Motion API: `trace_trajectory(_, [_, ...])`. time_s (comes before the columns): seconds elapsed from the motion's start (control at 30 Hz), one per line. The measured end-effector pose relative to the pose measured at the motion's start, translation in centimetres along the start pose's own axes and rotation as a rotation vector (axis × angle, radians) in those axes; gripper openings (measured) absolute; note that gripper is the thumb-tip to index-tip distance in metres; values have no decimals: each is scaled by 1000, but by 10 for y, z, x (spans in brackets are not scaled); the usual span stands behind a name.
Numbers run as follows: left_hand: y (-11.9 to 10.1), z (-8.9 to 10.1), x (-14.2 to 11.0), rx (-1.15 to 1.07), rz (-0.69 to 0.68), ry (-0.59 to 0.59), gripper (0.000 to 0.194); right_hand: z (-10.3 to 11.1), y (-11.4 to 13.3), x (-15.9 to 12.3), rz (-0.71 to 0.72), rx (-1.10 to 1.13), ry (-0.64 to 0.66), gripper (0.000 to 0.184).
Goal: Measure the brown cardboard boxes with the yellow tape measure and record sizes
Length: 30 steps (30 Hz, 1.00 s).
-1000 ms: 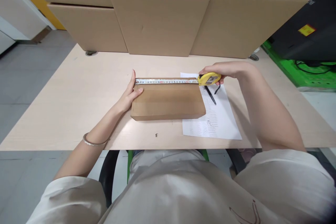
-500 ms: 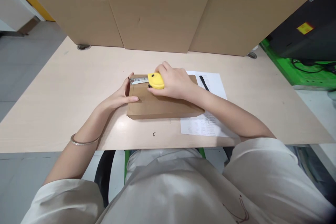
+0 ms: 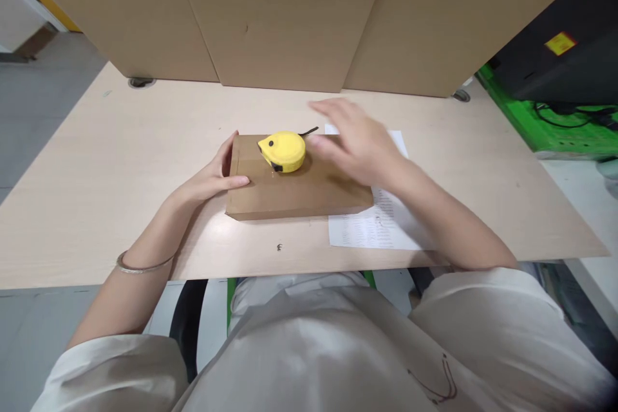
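A small brown cardboard box (image 3: 290,196) lies flat on the table in front of me. My left hand (image 3: 217,170) holds its left end, thumb on top and the other fingers around the side. On top of the box rests a yellow tape measure (image 3: 287,151) with a black wrist strap; no blade shows. To its right, my right hand (image 3: 360,141) hovers over the box's right part, fingers apart and a little blurred, holding nothing. Printed paper (image 3: 376,232) is partly under the box and my right forearm.
Large cardboard boxes (image 3: 284,19) are stacked along the table's back edge. The pale wooden table (image 3: 120,174) has a cable hole at each back corner. To the right are a green surface (image 3: 560,135) with black cables and a dark case (image 3: 541,32).
My right hand has let go of the tape measure and moved right, opening. The blade, earlier stretched to the box's left edge, is now back inside. My left hand stays on the box.
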State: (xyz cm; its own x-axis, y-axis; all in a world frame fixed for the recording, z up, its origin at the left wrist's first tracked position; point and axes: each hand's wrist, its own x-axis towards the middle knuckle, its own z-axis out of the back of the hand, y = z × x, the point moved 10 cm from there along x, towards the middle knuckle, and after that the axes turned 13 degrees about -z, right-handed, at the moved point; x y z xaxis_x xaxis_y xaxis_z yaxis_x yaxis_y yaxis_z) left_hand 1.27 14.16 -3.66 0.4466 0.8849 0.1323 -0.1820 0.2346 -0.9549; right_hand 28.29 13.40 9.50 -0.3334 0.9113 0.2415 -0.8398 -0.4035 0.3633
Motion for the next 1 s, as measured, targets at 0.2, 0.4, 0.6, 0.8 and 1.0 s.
trace_trajectory(0.2, [2, 3, -2, 13, 29, -16, 153, 21, -175, -43, -729, -381, 245, 60])
trace_trajectory(0.4, [4, 6, -3, 26, 39, -42, 146, -34, -191, -72, -652, -191, 532, 46])
trace_trajectory(0.6, [-2, 4, -4, 36, 83, -41, 149, -37, -206, -86, -677, 595, 389, 62])
trace_trajectory(0.8, [-8, -1, -7, 35, 139, -34, 160, -46, -200, -102, -588, 799, 342, 64])
trace_trajectory(1.0, [-6, -1, -7, 64, 158, -22, 163, -49, -206, -105, -639, 774, 308, 59])
